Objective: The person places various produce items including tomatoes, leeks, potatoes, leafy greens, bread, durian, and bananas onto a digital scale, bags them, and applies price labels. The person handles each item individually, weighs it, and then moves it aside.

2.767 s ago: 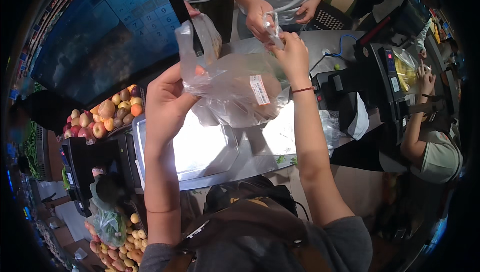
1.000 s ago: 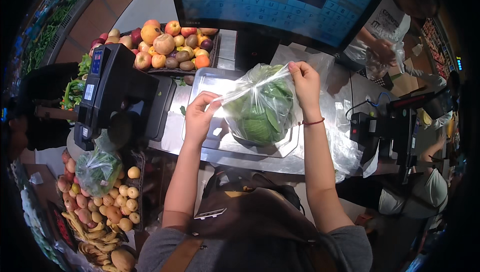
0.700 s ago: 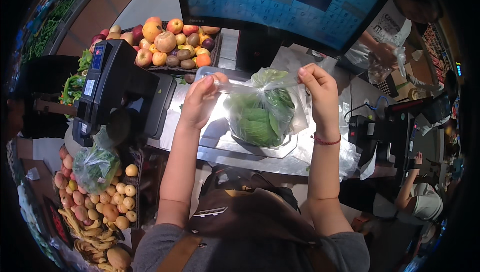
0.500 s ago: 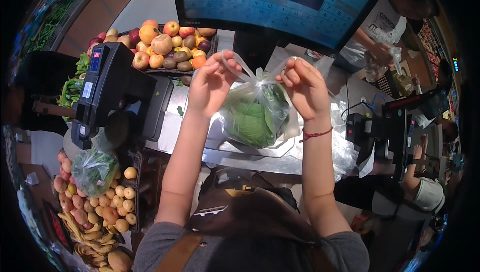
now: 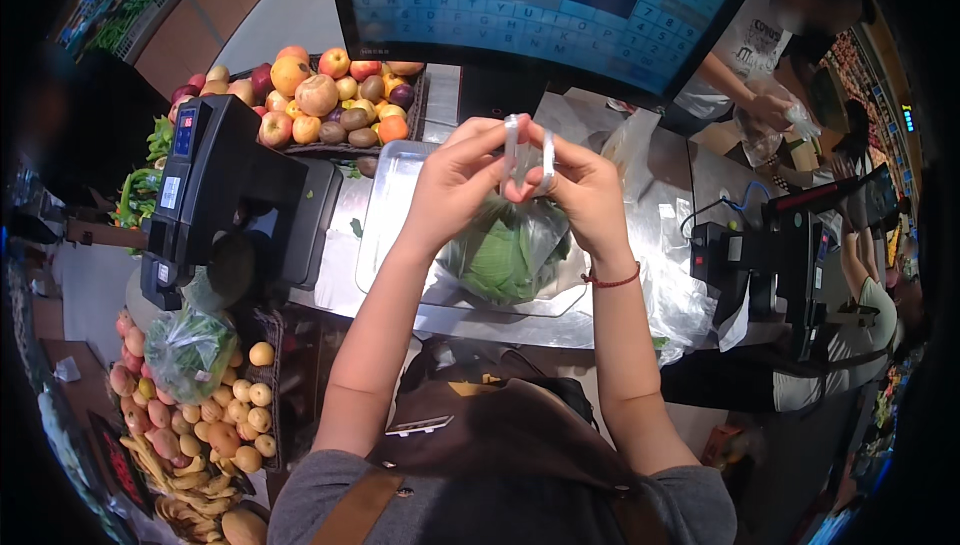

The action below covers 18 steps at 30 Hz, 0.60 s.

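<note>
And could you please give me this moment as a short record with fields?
Left hand: pinching the plastic bag near its top
Right hand: pinching the plastic bag too, close beside the left hand
Right wrist: red bracelet
Contents: leafy greens
Below: metal tray; contact unclear
Beyond the hands: lit screen
Left of the screen's base: mixed fruit
</note>
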{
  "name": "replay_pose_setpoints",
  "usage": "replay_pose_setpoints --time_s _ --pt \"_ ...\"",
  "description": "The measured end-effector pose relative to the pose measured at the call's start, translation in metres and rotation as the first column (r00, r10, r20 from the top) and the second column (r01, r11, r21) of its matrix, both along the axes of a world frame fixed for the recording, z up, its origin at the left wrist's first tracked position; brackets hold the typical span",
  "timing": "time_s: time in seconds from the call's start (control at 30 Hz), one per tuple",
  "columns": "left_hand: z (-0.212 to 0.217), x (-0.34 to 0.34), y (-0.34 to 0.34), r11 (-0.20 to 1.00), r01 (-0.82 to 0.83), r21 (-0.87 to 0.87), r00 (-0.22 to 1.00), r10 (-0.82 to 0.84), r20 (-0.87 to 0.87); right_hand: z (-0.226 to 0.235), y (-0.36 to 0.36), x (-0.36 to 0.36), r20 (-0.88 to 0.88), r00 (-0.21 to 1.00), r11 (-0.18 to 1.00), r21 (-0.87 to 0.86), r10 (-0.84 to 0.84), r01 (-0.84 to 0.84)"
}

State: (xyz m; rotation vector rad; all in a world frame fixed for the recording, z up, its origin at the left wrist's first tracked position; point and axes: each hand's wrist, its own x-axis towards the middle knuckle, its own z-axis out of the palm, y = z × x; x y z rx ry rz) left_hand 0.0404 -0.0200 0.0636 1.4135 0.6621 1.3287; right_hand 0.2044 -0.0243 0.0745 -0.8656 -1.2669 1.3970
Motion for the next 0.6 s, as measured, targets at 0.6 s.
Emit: replay_pose_setpoints --time_s 0.6 --pt "-0.136 -0.048 -0.013 0.943 -0.127 -0.307 0.975 0.062 -0.212 -0.137 0.000 0.066 0.070 0.960 0.909 -0.309 -0.273 0.281"
